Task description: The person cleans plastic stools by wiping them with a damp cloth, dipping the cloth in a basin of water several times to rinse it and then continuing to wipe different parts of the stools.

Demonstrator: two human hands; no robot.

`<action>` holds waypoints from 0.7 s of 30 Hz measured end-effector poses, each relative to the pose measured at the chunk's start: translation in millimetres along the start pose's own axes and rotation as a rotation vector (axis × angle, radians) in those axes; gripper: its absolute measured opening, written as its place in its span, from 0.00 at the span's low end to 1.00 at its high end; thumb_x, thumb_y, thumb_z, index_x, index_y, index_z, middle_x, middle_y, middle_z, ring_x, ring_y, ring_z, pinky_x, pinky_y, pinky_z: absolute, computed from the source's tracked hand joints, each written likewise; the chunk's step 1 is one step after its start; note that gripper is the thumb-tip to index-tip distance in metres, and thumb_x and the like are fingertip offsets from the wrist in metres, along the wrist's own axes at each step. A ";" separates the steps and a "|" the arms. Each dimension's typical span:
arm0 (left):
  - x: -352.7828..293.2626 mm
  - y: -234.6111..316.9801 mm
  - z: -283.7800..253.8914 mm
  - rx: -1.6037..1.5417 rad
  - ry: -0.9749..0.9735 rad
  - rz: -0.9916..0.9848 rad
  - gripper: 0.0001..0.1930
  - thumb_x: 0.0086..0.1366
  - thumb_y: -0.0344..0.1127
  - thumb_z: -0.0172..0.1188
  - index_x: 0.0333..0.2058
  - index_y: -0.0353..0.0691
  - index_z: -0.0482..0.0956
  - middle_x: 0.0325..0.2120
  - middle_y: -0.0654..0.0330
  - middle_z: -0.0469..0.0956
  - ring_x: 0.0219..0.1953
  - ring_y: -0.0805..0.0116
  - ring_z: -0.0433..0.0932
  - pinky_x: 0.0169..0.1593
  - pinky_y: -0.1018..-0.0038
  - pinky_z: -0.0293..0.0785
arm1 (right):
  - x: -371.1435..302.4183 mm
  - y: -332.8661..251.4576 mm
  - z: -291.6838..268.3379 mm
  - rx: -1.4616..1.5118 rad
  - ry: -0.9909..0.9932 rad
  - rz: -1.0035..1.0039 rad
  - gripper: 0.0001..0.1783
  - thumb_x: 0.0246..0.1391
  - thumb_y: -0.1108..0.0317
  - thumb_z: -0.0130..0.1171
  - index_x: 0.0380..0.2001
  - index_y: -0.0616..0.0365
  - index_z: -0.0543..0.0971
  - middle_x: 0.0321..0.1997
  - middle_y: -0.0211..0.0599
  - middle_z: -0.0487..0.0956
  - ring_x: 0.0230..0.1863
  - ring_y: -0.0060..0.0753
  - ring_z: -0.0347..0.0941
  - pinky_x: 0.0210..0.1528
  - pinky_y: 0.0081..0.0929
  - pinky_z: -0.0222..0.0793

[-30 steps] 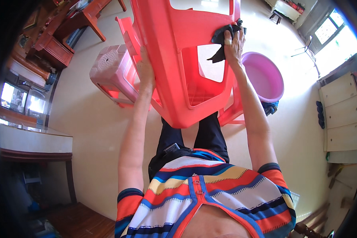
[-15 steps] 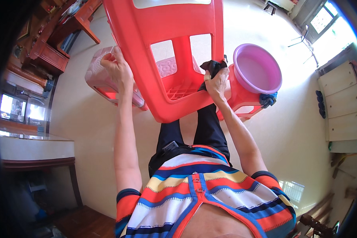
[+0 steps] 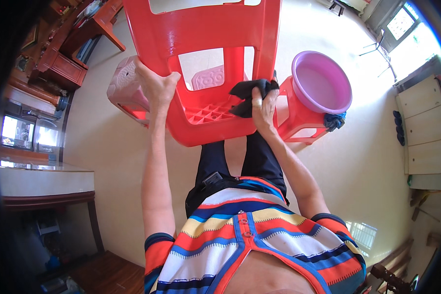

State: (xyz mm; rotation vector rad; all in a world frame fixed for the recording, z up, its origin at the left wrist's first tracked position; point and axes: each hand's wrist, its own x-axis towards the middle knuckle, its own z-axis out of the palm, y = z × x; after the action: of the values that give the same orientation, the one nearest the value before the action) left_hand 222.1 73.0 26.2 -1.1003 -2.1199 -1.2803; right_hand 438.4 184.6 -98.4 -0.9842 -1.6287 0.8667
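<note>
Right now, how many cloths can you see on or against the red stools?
2. The black cloth is in the right hand, against the held red stool; the bunched blue cloth is at the edge of the other red stool, below the purple basin. Others may be hidden.

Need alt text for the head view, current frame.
A person in a striped top grips a red plastic stool by its left edge with the left hand, while the right hand holds a black cloth against its right side. A purple basin sits on another red stool to the right; a pink stool stands left.
</note>
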 end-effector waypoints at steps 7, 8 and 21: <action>17.2 -38.3 -13.0 -0.197 -0.144 -0.026 0.44 0.38 0.28 0.62 0.56 0.33 0.51 0.48 0.45 0.61 0.52 0.47 0.61 0.56 0.58 0.59 | 38.0 -6.4 -3.5 0.372 -0.177 0.100 0.31 0.59 0.42 0.40 0.46 0.62 0.69 0.39 0.41 0.72 0.41 0.33 0.67 0.46 0.30 0.63; 18.9 -40.5 -14.6 -0.184 -0.176 -0.031 0.44 0.39 0.29 0.61 0.56 0.33 0.50 0.49 0.44 0.60 0.53 0.46 0.60 0.57 0.58 0.59 | 34.8 -5.5 -1.4 0.488 -0.165 0.191 0.31 0.59 0.41 0.41 0.45 0.61 0.69 0.38 0.38 0.72 0.39 0.31 0.67 0.44 0.28 0.63; -71.6 77.0 36.7 -0.556 -0.258 -0.406 0.31 0.64 0.56 0.49 0.43 0.26 0.64 0.26 0.56 0.74 0.34 0.67 0.76 0.38 0.75 0.71 | -23.5 -14.1 44.7 0.512 -0.075 0.218 0.38 0.55 0.34 0.43 0.50 0.60 0.61 0.40 0.34 0.67 0.40 0.25 0.62 0.45 0.24 0.61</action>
State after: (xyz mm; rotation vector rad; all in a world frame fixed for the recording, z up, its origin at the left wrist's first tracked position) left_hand 327.9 95.8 0.0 -1.1224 -2.3220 -2.1128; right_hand 396.4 154.1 -105.5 -0.7758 -1.2746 1.3988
